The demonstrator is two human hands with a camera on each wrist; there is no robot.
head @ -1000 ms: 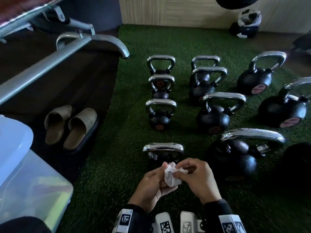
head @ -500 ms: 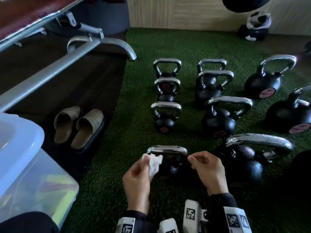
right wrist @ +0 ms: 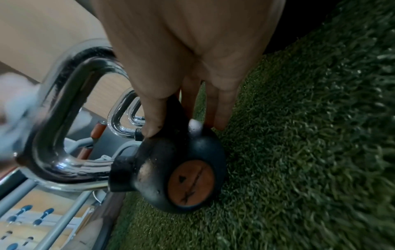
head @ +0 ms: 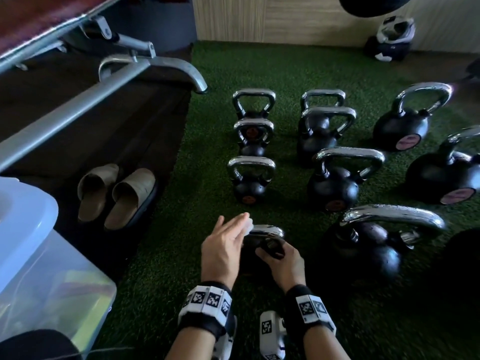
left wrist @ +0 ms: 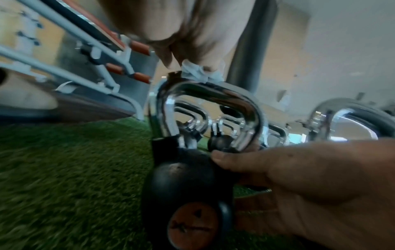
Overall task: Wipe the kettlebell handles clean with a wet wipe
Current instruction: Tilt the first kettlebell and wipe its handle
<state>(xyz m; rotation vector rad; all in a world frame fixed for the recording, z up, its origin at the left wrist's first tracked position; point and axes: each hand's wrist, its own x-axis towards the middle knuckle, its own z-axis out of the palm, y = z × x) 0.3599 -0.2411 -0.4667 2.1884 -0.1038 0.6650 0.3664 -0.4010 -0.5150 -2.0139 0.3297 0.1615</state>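
From the head camera, the nearest small kettlebell (head: 259,245) stands on the green turf (head: 181,255), in front of a column of three more small kettlebells (head: 250,178). The left hand (head: 224,245) lies over the left end of its chrome handle (head: 270,230), fingers fairly straight, with a white wet wipe (head: 248,224) peeking out beneath the fingertips against the bar. The right hand (head: 281,263) is curled on the black body just below the handle's right side. Left of that kettlebell, off the turf, sit a pair of beige slippers (head: 117,193) and a clear plastic bin (head: 39,255); right of it are larger kettlebells (head: 371,245). In the left wrist view, the crumpled wipe (left wrist: 199,72) is pressed by the fingers (left wrist: 166,57) onto the top of the chrome handle (left wrist: 213,94), while the right hand's (left wrist: 310,186) thumb rests on the black ball beside the handle's base. In the right wrist view, the right hand (right wrist: 188,67) holds the ball (right wrist: 181,160), thumb on the near face and fingers round the far side; the wipe (right wrist: 15,104) is a pale blur at the far end of the handle (right wrist: 64,118).
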